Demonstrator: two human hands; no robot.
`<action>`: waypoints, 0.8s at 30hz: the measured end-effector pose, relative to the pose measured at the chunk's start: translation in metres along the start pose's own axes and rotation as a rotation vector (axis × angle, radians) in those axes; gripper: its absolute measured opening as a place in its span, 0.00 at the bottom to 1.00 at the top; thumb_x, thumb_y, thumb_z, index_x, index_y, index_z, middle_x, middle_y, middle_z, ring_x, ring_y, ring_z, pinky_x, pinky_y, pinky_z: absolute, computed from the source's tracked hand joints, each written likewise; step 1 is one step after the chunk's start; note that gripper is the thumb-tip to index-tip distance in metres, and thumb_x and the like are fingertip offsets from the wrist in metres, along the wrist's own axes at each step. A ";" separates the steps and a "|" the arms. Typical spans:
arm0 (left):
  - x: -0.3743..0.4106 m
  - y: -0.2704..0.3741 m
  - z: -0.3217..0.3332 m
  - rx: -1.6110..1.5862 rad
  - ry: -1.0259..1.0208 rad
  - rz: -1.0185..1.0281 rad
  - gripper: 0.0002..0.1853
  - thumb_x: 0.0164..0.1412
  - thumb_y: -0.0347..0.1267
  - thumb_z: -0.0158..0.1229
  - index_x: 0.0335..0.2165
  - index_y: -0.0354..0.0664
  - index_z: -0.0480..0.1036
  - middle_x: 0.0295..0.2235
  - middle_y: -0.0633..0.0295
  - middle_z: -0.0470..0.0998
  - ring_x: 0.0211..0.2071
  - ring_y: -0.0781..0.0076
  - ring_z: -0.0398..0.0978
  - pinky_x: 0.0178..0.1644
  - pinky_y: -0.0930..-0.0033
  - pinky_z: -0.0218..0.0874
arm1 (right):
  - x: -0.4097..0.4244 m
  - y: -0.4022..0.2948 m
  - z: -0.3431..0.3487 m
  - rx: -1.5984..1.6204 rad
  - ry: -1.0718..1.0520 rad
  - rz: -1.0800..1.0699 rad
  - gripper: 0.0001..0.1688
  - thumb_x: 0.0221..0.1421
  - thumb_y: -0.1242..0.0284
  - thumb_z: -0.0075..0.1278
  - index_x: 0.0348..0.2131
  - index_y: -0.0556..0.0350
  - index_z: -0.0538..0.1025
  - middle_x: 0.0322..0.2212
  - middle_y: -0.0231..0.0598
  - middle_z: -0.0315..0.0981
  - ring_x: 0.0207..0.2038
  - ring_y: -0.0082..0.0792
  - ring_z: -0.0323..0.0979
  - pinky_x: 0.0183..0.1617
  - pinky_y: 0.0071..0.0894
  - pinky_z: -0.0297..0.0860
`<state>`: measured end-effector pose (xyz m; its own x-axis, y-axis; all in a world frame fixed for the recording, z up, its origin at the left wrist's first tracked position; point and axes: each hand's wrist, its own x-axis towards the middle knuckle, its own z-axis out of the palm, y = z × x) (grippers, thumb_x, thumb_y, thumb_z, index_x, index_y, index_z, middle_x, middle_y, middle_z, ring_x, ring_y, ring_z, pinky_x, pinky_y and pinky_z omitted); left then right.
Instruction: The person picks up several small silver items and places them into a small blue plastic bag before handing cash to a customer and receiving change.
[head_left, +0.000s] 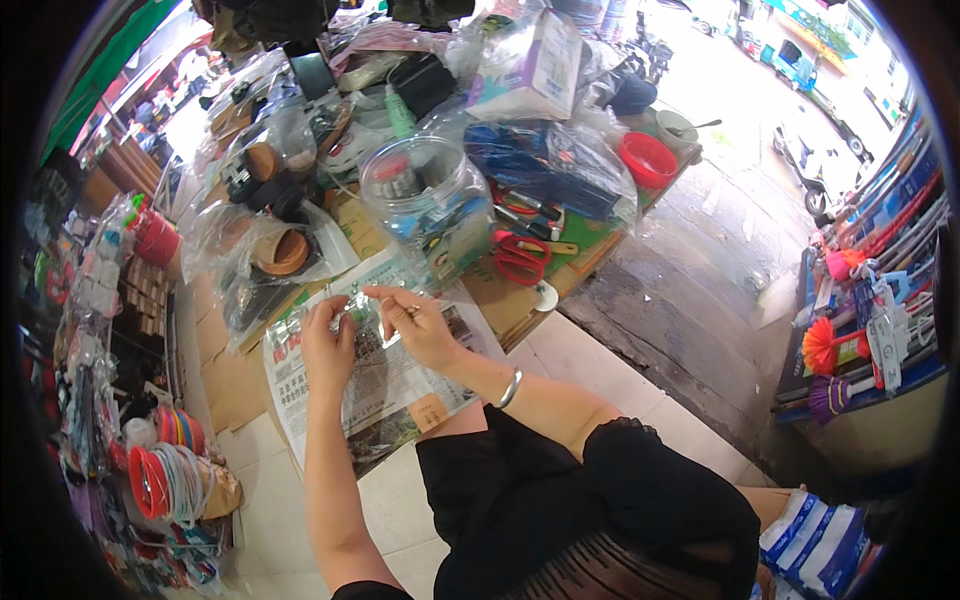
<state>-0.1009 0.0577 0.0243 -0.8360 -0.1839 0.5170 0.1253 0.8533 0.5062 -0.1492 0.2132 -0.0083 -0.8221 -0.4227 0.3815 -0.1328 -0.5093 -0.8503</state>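
Over a sheet of newspaper (300, 390) on the table, both hands are close together at a glinting piece of clear plastic (358, 300). My left hand (328, 341) has its fingertips and thumb bent around the left edge of this plastic. A small green patch shows between the hands; what it belongs to is too small to tell. My right hand (415, 326), with a ring on it, points its index finger left across the plastic. Its other fingers are curled, and their grip is unclear. Just beyond stands a clear plastic jar (427, 202) filled with small items.
Red-handled scissors (520, 260) lie right of the jar. Behind are a red bowl (648, 160), a tissue pack (529, 67) and a green tube (399, 112). Bagged sandals (281, 251) crowd the left. A tan card (427, 412) lies at the newspaper's near edge.
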 end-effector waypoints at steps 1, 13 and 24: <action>0.006 -0.001 0.002 0.154 0.012 0.132 0.15 0.50 0.22 0.57 0.39 0.41 0.73 0.35 0.58 0.75 0.38 0.60 0.71 0.41 0.64 0.62 | -0.001 -0.002 0.000 -0.007 0.002 0.017 0.19 0.66 0.66 0.39 0.49 0.59 0.72 0.22 0.23 0.63 0.25 0.15 0.61 0.30 0.17 0.61; 0.036 -0.009 0.019 0.190 -0.176 0.058 0.07 0.48 0.28 0.60 0.29 0.39 0.77 0.28 0.56 0.75 0.34 0.54 0.72 0.38 0.58 0.61 | -0.002 0.016 -0.007 0.049 -0.014 -0.010 0.06 0.62 0.76 0.35 0.39 0.56 0.61 0.23 0.25 0.54 0.22 0.15 0.50 0.25 0.17 0.53; 0.033 -0.024 0.008 0.115 -0.188 -0.081 0.06 0.50 0.30 0.58 0.27 0.38 0.77 0.27 0.51 0.78 0.30 0.52 0.74 0.36 0.58 0.64 | -0.002 0.008 -0.002 0.030 0.037 0.044 0.04 0.60 0.76 0.42 0.37 0.55 0.66 0.27 0.30 0.67 0.28 0.16 0.63 0.32 0.17 0.62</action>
<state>-0.1356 0.0351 0.0232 -0.9272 -0.1692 0.3343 0.0007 0.8914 0.4532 -0.1498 0.2111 -0.0170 -0.8470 -0.4172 0.3295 -0.0798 -0.5130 -0.8547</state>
